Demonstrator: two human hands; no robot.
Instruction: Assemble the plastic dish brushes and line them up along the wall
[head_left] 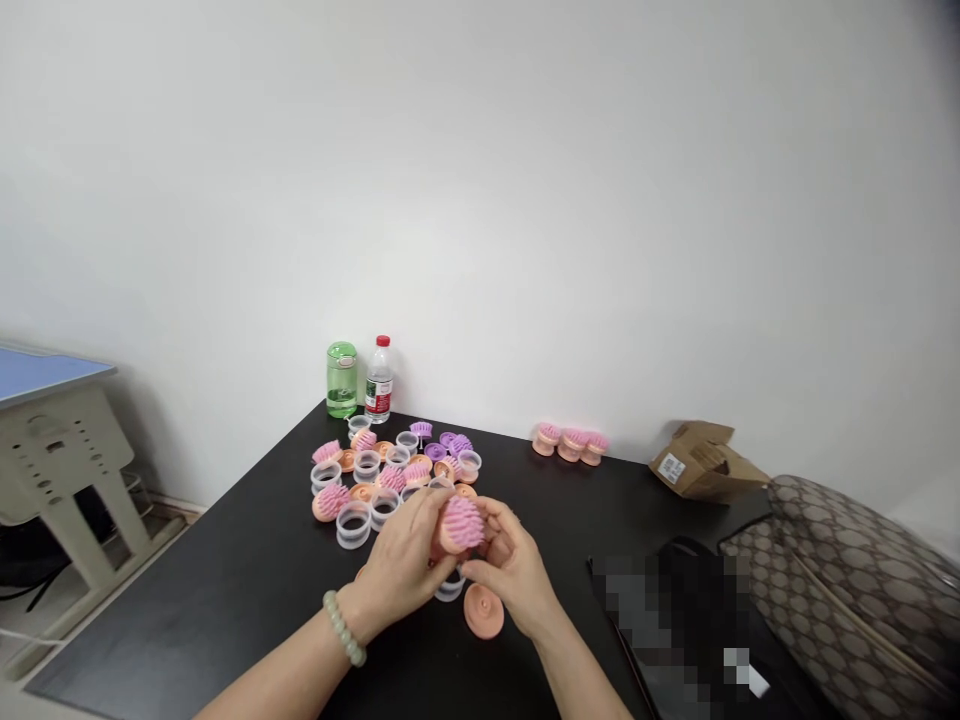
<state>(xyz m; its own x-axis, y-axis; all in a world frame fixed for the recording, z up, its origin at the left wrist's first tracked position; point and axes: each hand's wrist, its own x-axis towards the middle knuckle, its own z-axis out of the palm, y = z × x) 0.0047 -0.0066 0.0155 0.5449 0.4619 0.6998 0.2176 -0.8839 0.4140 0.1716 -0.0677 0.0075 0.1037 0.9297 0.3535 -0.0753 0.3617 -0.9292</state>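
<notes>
Left hand (401,562) and right hand (508,565) pinch a pink silicone brush (461,524) between them; clear plastic rings (353,525) sit at twelve o'clock; a peach base (483,611) lies at six.

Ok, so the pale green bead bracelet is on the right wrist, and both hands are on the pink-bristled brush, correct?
No, the pale green bead bracelet is on the wrist of the left hand, not the right hand; the head view shows it. Both hands are on the pink-bristled brush, as you said.

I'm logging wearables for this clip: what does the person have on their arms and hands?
The left hand has a bracelet of round pale green beads at its wrist. The right hand has none. Neither hand wears gloves, and no sleeves show.
</notes>
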